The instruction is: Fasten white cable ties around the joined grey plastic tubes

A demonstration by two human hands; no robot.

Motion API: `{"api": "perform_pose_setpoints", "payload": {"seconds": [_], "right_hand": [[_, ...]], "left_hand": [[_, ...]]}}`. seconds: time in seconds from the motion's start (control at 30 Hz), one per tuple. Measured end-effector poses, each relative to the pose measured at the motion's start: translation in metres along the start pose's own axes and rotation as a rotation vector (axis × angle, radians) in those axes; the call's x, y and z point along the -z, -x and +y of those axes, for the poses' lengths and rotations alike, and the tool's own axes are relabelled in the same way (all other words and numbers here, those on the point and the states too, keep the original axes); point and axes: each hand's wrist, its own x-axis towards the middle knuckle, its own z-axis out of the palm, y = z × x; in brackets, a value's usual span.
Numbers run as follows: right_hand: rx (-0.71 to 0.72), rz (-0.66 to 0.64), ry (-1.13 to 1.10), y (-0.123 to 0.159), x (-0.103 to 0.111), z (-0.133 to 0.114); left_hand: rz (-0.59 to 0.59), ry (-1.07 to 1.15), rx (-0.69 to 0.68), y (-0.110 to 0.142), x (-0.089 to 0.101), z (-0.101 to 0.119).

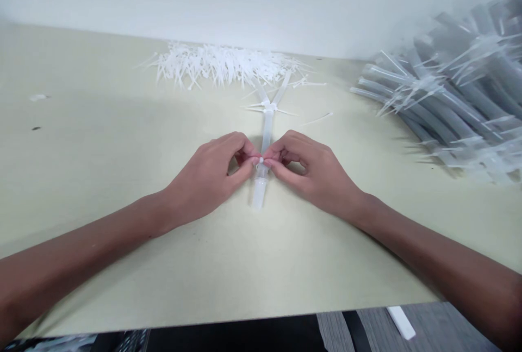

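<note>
A translucent tube assembly (pixel 267 129) lies upright in view on the table, its far end branching into a Y with cable ties at the joint. Around its lower part, just above a wider clear end piece (pixel 259 193), sits a small white cable tie (pixel 261 160). My left hand (pixel 220 170) pinches at this tie from the left, thumb and forefinger together. From the right, my right hand (pixel 308 170) pinches at the same tie. The fingertips nearly meet over the tube and hide most of the tie.
A heap of loose white cable ties (pixel 224 63) lies at the back against the wall. One single cable tie (pixel 318 119) rests to its right. At the far right stands a large pile of tied tubes (pixel 448 96). The table's front edge runs below my arms.
</note>
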Motion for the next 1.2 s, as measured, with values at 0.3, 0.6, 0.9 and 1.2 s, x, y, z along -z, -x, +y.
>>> {"api": "perform_pose_setpoints", "payload": {"seconds": [0.3, 0.6, 0.9, 1.2], "right_hand": [[-0.002, -0.009, 0.002, 0.0011, 0.0011, -0.0004], [-0.007, -0.017, 0.021, -0.0002, 0.0015, 0.0003], [0.012, 0.01, 0.021, 0.0009, 0.0023, 0.0], [-0.006, 0.036, -0.01, 0.0013, 0.0016, -0.0004]], "left_hand": [[-0.002, 0.011, -0.005, -0.0007, -0.0014, -0.0011], [0.001, 0.018, 0.01, -0.0004, -0.0007, -0.0005], [0.003, 0.016, -0.017, -0.0001, -0.0017, -0.0019], [0.003, 0.014, 0.006, -0.0003, -0.0014, -0.0026]]}}
